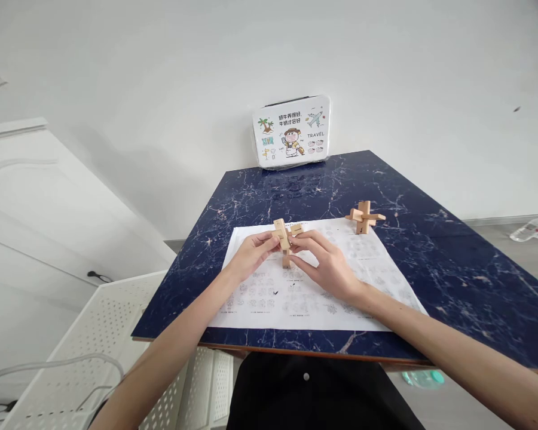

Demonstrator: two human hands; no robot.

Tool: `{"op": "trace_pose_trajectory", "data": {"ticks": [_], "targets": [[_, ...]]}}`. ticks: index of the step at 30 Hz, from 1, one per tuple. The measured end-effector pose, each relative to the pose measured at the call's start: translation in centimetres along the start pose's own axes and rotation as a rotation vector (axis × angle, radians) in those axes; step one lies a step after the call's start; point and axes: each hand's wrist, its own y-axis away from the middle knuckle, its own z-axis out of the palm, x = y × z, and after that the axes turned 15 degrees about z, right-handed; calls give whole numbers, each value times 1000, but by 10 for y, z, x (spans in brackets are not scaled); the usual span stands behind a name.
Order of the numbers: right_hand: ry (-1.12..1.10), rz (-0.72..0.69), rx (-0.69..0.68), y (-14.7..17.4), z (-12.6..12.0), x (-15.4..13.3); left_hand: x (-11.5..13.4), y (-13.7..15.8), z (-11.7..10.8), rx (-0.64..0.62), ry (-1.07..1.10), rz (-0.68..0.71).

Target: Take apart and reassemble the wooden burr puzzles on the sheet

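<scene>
From where I stood, the person's left hand [255, 251] pinched a wooden block assembly [281, 235] between thumb and fingers; the right hand [327, 269] gripped it from the other side, thumb by the lower block. Assembly was held above the printed sheet [260, 304] on the blue marbled table [269, 197]. A second wooden assembly [363, 216] stood at the sheet's far right corner; white printed case [291, 134] leaned against the wall [183, 89] behind.
</scene>
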Motion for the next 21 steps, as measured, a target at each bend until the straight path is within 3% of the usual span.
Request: {"op": "trace_pose_trajectory", "data": {"ticks": [6,12,21], "targets": [[66,63,-91,0,-1,-1,0,-2,1,127,-11,4],[146,53,-80,-2,3,7,-1,-4,-3,205,55,-2],[221,51,-231,-3,10,22,-4,-2,-3,82,-112,-1]]}}
